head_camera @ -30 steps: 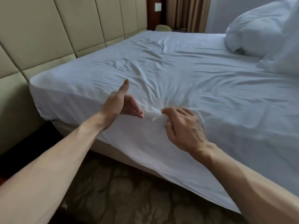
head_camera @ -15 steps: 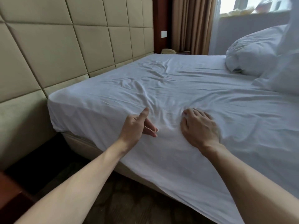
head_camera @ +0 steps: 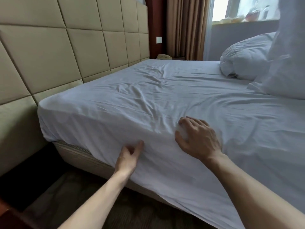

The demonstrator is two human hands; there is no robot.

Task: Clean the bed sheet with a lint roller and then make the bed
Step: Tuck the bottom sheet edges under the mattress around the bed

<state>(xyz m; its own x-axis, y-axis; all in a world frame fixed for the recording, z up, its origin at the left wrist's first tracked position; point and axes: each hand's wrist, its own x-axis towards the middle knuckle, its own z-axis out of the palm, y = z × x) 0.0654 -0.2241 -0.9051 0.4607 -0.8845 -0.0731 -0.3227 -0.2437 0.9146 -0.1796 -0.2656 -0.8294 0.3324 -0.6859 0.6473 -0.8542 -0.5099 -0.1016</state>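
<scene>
A wrinkled white bed sheet [head_camera: 165, 100] covers the mattress and hangs over its near side. My right hand [head_camera: 199, 139] lies on the near top edge of the mattress. Its fingers and thumb curl round a white bunch of the sheet, and creases run out from it. My left hand [head_camera: 129, 156] is lower, against the hanging side of the sheet. Its thumb points up and touches the cloth, its fingers are loosely curled, and it is blurred. No lint roller is in view.
A padded beige headboard [head_camera: 74, 52] runs along the left. White pillows [head_camera: 247, 61] and a bunched duvet [head_camera: 287, 63] lie at the far right. The bed base [head_camera: 77, 154] shows below the sheet's corner, with dark carpet [head_camera: 69, 195] under it. Curtains [head_camera: 184, 27] and a window stand behind.
My view has lifted and pulled back. My left hand has dropped from above the mattress top to the sheet's hanging side. My right hand has kept its hold near the edge.
</scene>
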